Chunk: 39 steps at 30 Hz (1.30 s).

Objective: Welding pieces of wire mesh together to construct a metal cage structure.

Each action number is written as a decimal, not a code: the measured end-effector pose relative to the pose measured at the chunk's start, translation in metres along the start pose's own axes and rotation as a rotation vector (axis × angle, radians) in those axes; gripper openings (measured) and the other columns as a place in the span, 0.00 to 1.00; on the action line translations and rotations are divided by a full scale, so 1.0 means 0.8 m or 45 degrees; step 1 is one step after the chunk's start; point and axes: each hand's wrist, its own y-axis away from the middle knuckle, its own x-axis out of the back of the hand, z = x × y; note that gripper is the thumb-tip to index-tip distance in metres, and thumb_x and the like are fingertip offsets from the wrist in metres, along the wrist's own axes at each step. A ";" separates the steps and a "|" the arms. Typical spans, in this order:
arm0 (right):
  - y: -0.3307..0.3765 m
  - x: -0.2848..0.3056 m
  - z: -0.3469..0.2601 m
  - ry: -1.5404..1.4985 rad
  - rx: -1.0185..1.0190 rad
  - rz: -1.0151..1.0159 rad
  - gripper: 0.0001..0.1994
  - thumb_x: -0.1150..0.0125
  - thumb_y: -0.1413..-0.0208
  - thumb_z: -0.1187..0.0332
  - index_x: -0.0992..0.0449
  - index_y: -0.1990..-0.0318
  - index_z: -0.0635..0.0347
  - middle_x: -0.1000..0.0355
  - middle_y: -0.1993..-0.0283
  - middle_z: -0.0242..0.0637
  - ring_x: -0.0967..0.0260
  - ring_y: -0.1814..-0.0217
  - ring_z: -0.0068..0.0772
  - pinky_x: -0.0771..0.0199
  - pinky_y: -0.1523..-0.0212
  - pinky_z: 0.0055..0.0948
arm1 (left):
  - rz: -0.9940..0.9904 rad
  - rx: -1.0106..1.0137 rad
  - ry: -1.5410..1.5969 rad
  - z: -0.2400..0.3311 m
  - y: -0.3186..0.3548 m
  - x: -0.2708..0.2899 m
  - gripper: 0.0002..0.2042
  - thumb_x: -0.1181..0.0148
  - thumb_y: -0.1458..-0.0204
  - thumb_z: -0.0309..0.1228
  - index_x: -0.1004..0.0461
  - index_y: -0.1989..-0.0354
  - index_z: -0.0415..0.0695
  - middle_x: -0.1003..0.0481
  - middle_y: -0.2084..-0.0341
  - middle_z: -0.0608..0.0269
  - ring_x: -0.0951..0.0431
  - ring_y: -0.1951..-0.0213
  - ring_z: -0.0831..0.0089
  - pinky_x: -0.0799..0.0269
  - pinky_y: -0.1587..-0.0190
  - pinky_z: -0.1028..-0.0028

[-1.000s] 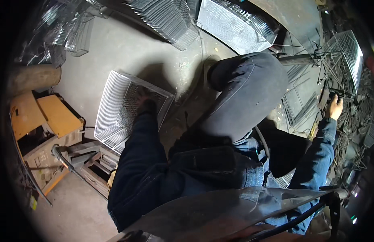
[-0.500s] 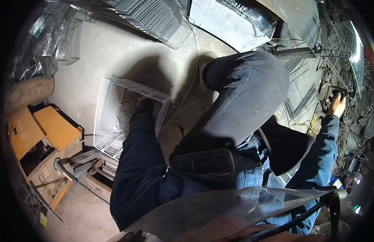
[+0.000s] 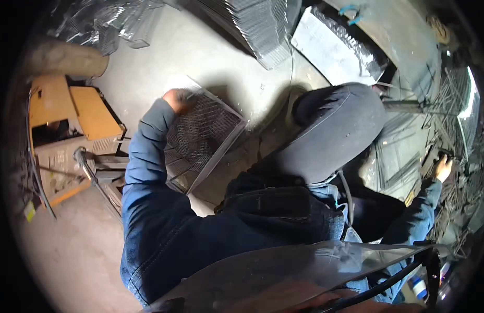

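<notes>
A wire mesh cage [image 3: 213, 128] rests on the floor left of my bent knee, its open side facing up. My left hand [image 3: 178, 100] is curled at the cage's upper left rim and appears to grip it; motion blurs the fingers. Far off at the right, my right hand [image 3: 443, 168] is closed around a dark object whose kind I cannot make out. It is beside a heap of thin metal rods [image 3: 450, 130].
Stacked wire mesh panels [image 3: 257, 26] and a pale mesh panel [image 3: 330, 49] lie ahead. A yellow-and-beige machine [image 3: 59, 151] stands at left, with a brown cylinder [image 3: 75, 61] behind it. A clear visor [image 3: 283, 271] crosses the lower view.
My left hand has come out of the cage's inside to its upper left rim. The cage looks turned and tilted. My view has shifted; the right hand stays by the rods.
</notes>
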 end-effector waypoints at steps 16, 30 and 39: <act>0.242 0.068 -0.300 -1.244 0.239 -0.512 0.19 0.44 0.48 0.72 0.32 0.47 0.60 0.28 0.58 0.36 0.32 0.61 0.22 0.30 0.59 0.23 | -0.817 -0.840 0.616 0.513 -0.079 -0.090 0.14 0.42 0.48 0.36 0.27 0.62 0.37 0.30 0.75 0.69 0.31 0.73 0.80 0.33 0.68 0.79; 0.180 0.111 -0.208 -1.606 0.145 -0.208 0.10 0.45 0.44 0.72 0.28 0.57 0.70 0.29 0.67 0.40 0.29 0.70 0.26 0.28 0.68 0.22 | -0.486 -1.224 0.176 0.712 -0.115 -0.143 0.21 0.51 0.43 0.45 0.27 0.53 0.39 0.24 0.61 0.56 0.25 0.58 0.71 0.32 0.51 0.72; 0.127 0.043 -0.200 -1.254 -0.094 0.118 0.11 0.40 0.48 0.69 0.25 0.60 0.68 0.27 0.71 0.38 0.30 0.72 0.22 0.29 0.69 0.23 | -0.193 -1.705 -1.088 0.824 -0.142 -0.218 0.49 0.36 0.67 0.61 0.47 0.36 0.53 0.48 0.36 0.56 0.54 0.35 0.47 0.49 0.37 0.53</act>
